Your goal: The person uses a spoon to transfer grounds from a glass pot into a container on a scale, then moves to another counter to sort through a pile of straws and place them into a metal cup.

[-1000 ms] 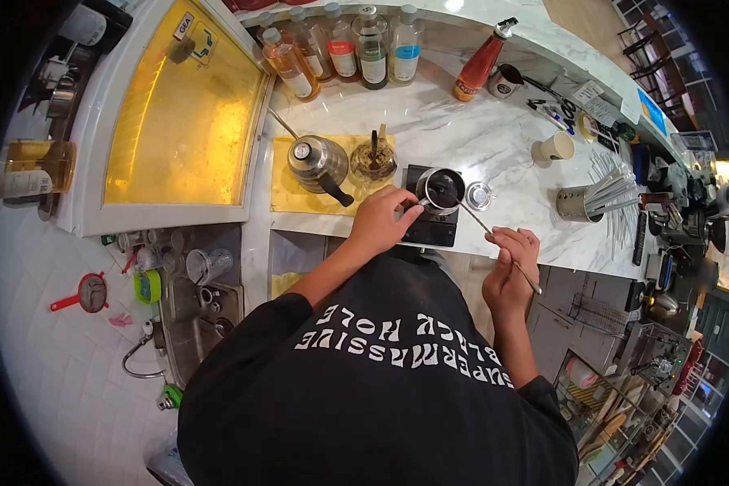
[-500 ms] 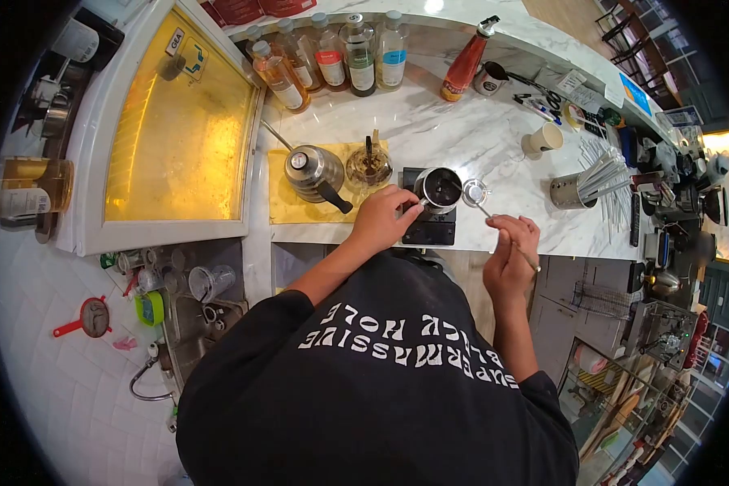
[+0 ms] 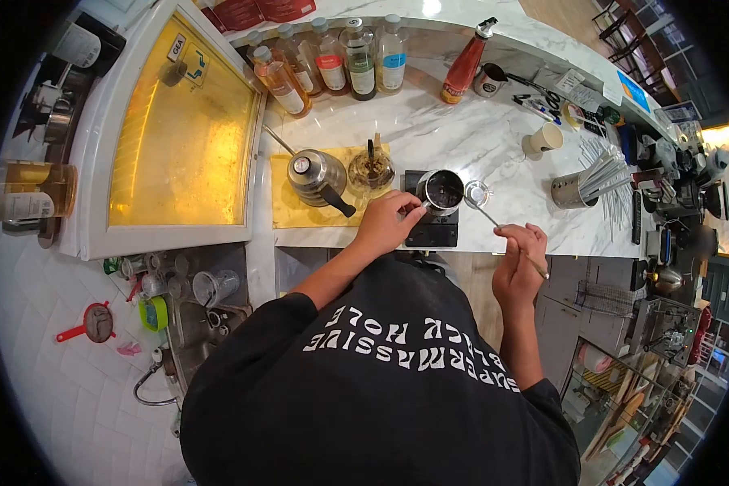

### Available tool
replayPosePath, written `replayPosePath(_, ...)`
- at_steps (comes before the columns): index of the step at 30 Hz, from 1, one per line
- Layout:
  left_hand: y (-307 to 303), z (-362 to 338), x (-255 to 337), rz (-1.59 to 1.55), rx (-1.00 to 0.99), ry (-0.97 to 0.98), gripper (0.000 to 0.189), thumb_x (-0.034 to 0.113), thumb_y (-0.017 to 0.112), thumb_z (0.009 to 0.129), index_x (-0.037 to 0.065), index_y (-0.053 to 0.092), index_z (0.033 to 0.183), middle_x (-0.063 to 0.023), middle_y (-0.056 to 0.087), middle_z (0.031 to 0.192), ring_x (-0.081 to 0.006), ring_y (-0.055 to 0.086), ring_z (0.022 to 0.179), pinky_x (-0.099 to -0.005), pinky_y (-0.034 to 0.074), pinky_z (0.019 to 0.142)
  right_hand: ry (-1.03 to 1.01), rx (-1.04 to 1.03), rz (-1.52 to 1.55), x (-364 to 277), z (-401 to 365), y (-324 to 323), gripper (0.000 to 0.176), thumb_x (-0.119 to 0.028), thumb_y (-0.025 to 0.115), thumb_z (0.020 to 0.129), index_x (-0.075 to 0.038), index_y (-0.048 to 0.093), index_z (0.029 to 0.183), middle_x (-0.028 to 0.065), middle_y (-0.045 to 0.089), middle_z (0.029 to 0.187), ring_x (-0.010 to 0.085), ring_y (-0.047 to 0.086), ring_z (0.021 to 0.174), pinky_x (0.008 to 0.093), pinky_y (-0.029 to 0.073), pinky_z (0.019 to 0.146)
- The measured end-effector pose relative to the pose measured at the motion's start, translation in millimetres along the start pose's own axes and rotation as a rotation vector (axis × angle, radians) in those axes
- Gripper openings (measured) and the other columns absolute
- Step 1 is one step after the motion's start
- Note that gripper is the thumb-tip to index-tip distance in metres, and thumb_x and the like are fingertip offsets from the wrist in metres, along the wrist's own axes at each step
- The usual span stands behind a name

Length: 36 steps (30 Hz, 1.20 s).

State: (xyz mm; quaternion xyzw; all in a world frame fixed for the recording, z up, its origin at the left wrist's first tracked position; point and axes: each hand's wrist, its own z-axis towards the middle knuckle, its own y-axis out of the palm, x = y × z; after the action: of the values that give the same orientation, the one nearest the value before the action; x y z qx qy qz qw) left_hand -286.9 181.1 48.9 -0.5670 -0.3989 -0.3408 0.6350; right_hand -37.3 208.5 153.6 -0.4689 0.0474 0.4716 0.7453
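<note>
My left hand [image 3: 392, 217] pinches the handle of a metal pitcher [image 3: 443, 192] with dark contents, which stands on a black scale [image 3: 431, 235]. In my right hand [image 3: 520, 255] is a long thin metal spoon [image 3: 488, 217], slanting up toward the pitcher's right side. Just right of the pitcher lies a small round metal and glass piece [image 3: 477, 193], partly behind the spoon. Left of the scale, a glass pot [image 3: 371, 168] with brown contents and a steel gooseneck kettle [image 3: 317, 176] rest on a yellow cloth [image 3: 287, 217].
Several bottles [image 3: 361, 61] line the counter's back, with a red bottle [image 3: 465, 63] and a small dark-mouthed pitcher [image 3: 489, 79] farther right. A paper cup [image 3: 545, 138] and a metal holder of straws [image 3: 573, 192] stand at right. A yellow-lit glass-fronted cabinet [image 3: 186, 138] is at left.
The spoon's far end has come out of the pitcher's mouth to its right side. My right hand has shifted slightly right and down. My left hand stays at the pitcher handle.
</note>
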Motion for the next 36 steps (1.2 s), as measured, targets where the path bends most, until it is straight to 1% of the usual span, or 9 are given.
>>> replayPosePath(4,1.4,-0.8,-0.4,0.185,0.065,0.132,0.021,0.024,0.076,0.092,0.004,0.074,0.096,-0.0094,0.071,0.092,-0.0283,0.068,0.081,-0.0395,0.050,0.077,0.013,-0.015,0.036,-10.0,1.1,7.6,0.018,0.006,0.057,0.097,-0.007,0.066,0.106,0.0087,0.073,0.097,0.0260,0.068,0.084,0.0483,0.045,0.099)
replayPosePath(10,3.6,0.0,-1.7,0.268,0.132,0.201,0.020,0.025,0.077,0.091,0.005,0.074,0.092,-0.0077,0.071,0.088,-0.0285,0.067,0.081,-0.0402,0.049,0.075,0.069,0.007,-0.015,-9.0,-2.5,2.2,0.015,0.005,0.058,0.098,-0.006,0.065,0.106,0.0077,0.073,0.097,0.0262,0.067,0.082,0.0481,0.046,0.098)
replayPosePath(19,8.0,1.1,-3.9,-0.060,0.002,-0.039,0.020,0.020,0.076,0.093,0.000,0.074,0.099,-0.0107,0.073,0.089,-0.0216,0.069,0.084,-0.0345,0.053,0.078,0.083,-0.002,-0.058,-6.7,4.2,0.8,0.014,0.003,0.058,0.099,-0.005,0.067,0.104,0.0070,0.073,0.097,0.0265,0.066,0.079,0.0480,0.046,0.099)
replayPosePath(22,9.8,1.5,-4.7,-0.128,-0.016,-0.123,0.023,0.022,0.075,0.095,0.000,0.074,0.100,-0.0097,0.074,0.091,-0.0189,0.069,0.085,-0.0338,0.053,0.080,0.104,-0.073,-0.011,-7.7,-1.8,-8.8,0.016,-0.004,0.052,0.105,-0.003,0.068,0.105,0.0109,0.074,0.100,0.0302,0.065,0.088,0.0478,0.046,0.102)
replayPosePath(23,10.9,1.6,-5.9,-0.146,-0.016,-0.126,0.023,0.022,0.075,0.096,0.000,0.073,0.101,-0.0095,0.074,0.091,-0.0181,0.069,0.086,-0.0335,0.053,0.081,0.091,-0.088,-0.016,-11.2,-0.9,-7.5,0.016,-0.003,0.052,0.105,-0.002,0.068,0.104,0.0110,0.074,0.099,0.0299,0.066,0.088,0.0472,0.046,0.102)
replayPosePath(26,14.2,1.4,-11.1,-0.188,-0.027,-0.140,0.024,0.023,0.073,0.097,0.000,0.073,0.103,-0.0089,0.075,0.092,-0.0163,0.068,0.086,-0.0328,0.053,0.081,0.096,-0.075,-0.006,-20.3,10.3,0.2,0.012,0.001,0.058,0.100,-0.005,0.067,0.104,0.0079,0.073,0.096,0.0278,0.064,0.076,0.0475,0.046,0.098)
replayPosePath(29,15.4,0.6,-10.5,-0.206,-0.045,-0.165,0.024,0.023,0.072,0.098,0.000,0.073,0.103,-0.0085,0.075,0.092,-0.0154,0.067,0.086,-0.0324,0.053,0.081,0.221,-0.021,-0.005,-12.9,11.9,0.6,0.012,0.001,0.059,0.099,-0.005,0.067,0.105,0.0078,0.073,0.094,0.0288,0.063,0.075,0.0469,0.047,0.097)
replayPosePath(34,13.8,1.6,-8.7,-0.207,-0.056,-0.174,0.024,0.024,0.072,0.099,0.000,0.073,0.103,-0.0082,0.074,0.091,-0.0152,0.067,0.085,-0.0318,0.052,0.080,0.070,-0.097,-0.010,-19.7,13.7,-6.3,0.015,0.003,0.060,0.098,-0.005,0.068,0.107,0.0080,0.073,0.097,0.0312,0.063,0.077,0.0460,0.048,0.095)
replayPosePath(36,16.7,1.7,-8.7,-0.196,-0.010,-0.127,0.023,0.023,0.072,0.098,0.000,0.073,0.100,-0.0100,0.073,0.086,-0.0175,0.066,0.077,-0.0330,0.052,0.074,0.067,-0.102,-0.005,-21.3,13.5,-3.0,0.015,0.004,0.061,0.097,-0.005,0.068,0.107,0.0080,0.073,0.098,0.0317,0.063,0.077,0.0459,0.048,0.095)
